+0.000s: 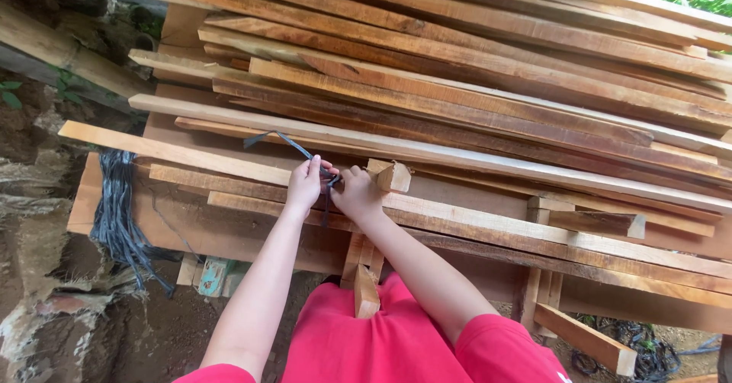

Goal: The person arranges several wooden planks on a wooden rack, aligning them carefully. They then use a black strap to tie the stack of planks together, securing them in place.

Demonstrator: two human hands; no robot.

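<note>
Two hands working a dark strap at a stack of wooden slats

The left hand (305,185) is pinching a thin dark strap (293,145) between its fingertips, while the right hand (357,194) is closing on the same strap just beside it, both resting against a long pale slat (191,154). A small wooden block (392,176) is sitting just right of the right hand. A bundle of dark straps (116,215) is hanging off the left end of the stack of planks (496,62). The person is wearing red clothing (381,345).

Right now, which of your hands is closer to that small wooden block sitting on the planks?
Right. The right hand sits just left of the small wooden block, almost touching it; the left hand is farther left, pinching a dark strap.
</note>
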